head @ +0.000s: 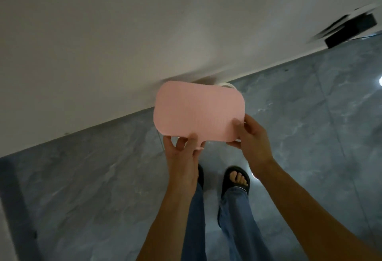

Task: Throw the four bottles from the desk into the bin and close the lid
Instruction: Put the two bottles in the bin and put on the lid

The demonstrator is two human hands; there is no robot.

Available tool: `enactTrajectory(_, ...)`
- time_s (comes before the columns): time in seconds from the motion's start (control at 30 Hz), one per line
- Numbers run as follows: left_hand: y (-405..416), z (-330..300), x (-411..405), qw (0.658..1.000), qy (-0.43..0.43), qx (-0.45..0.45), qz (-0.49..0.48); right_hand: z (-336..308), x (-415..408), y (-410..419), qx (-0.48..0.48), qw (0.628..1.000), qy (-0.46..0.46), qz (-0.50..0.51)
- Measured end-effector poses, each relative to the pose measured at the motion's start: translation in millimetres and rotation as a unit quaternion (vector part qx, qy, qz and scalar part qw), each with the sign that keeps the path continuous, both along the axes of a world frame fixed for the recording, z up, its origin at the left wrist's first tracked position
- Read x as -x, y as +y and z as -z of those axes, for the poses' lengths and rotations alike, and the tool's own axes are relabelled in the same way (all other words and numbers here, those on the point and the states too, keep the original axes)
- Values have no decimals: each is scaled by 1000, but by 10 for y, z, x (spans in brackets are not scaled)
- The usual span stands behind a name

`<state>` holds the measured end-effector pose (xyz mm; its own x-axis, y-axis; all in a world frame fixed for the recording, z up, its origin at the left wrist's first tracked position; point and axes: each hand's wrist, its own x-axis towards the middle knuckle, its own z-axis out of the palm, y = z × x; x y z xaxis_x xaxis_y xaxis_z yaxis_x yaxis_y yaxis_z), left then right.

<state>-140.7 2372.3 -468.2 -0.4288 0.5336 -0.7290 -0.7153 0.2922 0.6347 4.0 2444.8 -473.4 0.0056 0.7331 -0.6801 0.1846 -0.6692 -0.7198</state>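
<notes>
Pink plastic fills the middle of the head view: the lid [199,112], a flat rounded rectangle, is held over the bin [227,85], of which only a pale sliver of rim shows past the lid's far right corner, close against the white wall [103,43]. Whether the lid already sits on the rim or hangs just above it cannot be told, since the lid hides nearly all of the bin.

The left hand [182,157] grips the lid's near edge towards its left corner, thumb pressed on top and fingers curled beneath. The right hand [253,136] clasps the near right corner the same way, thumb lying on the pink face and the other fingers tucked under the edge. Both hands are closed on the lid.

No bottles show anywhere; the bin's inside is covered.

Below the hands, grey marbled floor [93,178] spreads out, meeting the wall along a slanting line. The person's legs in blue jeans [237,219] and feet in black open-toed slippers [235,180] stand just short of the bin. At upper right, a blurred dark object [351,29] sits against the wall.
</notes>
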Motion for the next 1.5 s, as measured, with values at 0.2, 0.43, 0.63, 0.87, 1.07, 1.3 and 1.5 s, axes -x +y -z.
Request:
enactTrajectory(0.2,11,355,370,990,90,111,-5,337,-32,320,-32,993,-80,-75)
enactTrajectory(0.43,48,557,413,927,290,211,106,593,-57,376,-88,973,-202,-71)
enactTrajectory(0.63,81,601,323,904,326,258,93,716,8,329,-138,944,-275,-117)
enactTrajectory(0.87,126,696,255,910,314,261,70,798,-27,381,-164,937,-285,-114)
enactTrajectory(1.07,206,713,175,915,295,258,92,890,-22,377,-158,924,-315,-148)
enactTrajectory(1.3,235,698,111,895,351,239,138,905,28,262,-179,910,-326,-183)
enactTrajectory(1.5,232,727,151,876,377,248,170,897,67,269,-174,899,-347,-205)
